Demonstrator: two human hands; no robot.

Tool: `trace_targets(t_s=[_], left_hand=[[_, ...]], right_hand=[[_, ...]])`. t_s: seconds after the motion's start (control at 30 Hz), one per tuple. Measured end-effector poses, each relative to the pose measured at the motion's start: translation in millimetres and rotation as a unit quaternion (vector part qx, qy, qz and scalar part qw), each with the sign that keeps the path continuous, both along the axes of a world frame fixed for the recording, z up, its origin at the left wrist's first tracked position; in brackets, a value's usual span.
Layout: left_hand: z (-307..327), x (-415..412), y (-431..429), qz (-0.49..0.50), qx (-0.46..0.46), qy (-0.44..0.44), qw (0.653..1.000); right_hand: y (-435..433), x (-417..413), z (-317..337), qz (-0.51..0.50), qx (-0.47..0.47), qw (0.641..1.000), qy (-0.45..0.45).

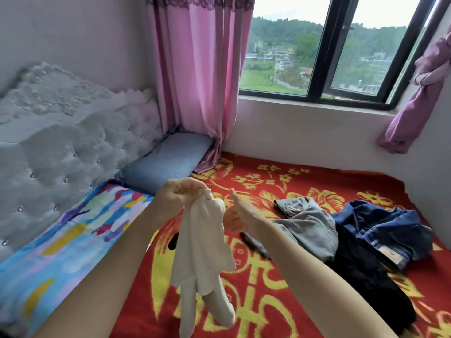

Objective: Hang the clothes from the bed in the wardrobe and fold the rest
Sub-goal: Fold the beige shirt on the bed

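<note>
Fingers of our right hand (238,214) partly behind the white garment (202,242), its lower end past our frame, black shape (173,240) behind it unclear to us

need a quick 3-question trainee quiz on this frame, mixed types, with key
1. Multiple choice: which hand pinches the white garment by its top end? A) left B) right C) both
2. True or false: the right hand is open and holds nothing.
3. Fill in: on the blanket, just to the right of the grey garment in view, lies a crumpled pair of blue ___.

Key
1. A: the left hand pinches it, and the rest hangs down over the bed.
2. True: its fingers are straight, beside the cloth.
3. jeans
</note>
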State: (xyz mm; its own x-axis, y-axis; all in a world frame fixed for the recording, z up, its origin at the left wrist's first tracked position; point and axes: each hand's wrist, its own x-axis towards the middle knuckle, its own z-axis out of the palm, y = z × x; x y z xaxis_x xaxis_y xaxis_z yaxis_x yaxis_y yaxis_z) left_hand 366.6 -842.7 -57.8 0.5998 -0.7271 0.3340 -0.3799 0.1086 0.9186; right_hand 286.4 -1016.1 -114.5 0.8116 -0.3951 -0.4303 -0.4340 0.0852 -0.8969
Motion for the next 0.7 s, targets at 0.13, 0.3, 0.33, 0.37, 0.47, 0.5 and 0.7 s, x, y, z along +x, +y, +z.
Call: trace_targets(t_s=[0.13,0.3,0.33,0.37,0.47,0.5,0.7], left_hand=[[-28.9,-13.3,14.4,-0.006,0.048,-0.011,0.999],[-64.8,-29.6,28.8,0.032,0.039,0.005,0.999],[-70.2,-30.9,31.0,0.051,0.036,0.014,0.998],[-75.7,-32.2,32.0,0.067,0.037,0.023,0.997],[-94.7,-41.0,30.9,0.088,0.058,0.058,0.993],[-101.2,-44.5,29.9,0.079,0.061,0.087,0.991],[-125.8,-27.2,27.1,0.200,0.081,0.115,0.970]], right_hand=[[21.6,27.1,1.6,0.120,0.048,0.987,0.091],[31.8,33.3,3.7,0.220,-0.039,0.963,0.149],[32.5,34.9,2.6,0.219,-0.046,0.963,0.149],[33.0,36.4,2.0,0.206,-0.047,0.968,0.136],[28.4,40.1,6.8,0.159,-0.048,0.985,0.048],[24.7,39.3,11.8,0.149,-0.044,0.988,0.022],[-9.5,16.8,58.0,0.193,-0.035,0.977,-0.086]])
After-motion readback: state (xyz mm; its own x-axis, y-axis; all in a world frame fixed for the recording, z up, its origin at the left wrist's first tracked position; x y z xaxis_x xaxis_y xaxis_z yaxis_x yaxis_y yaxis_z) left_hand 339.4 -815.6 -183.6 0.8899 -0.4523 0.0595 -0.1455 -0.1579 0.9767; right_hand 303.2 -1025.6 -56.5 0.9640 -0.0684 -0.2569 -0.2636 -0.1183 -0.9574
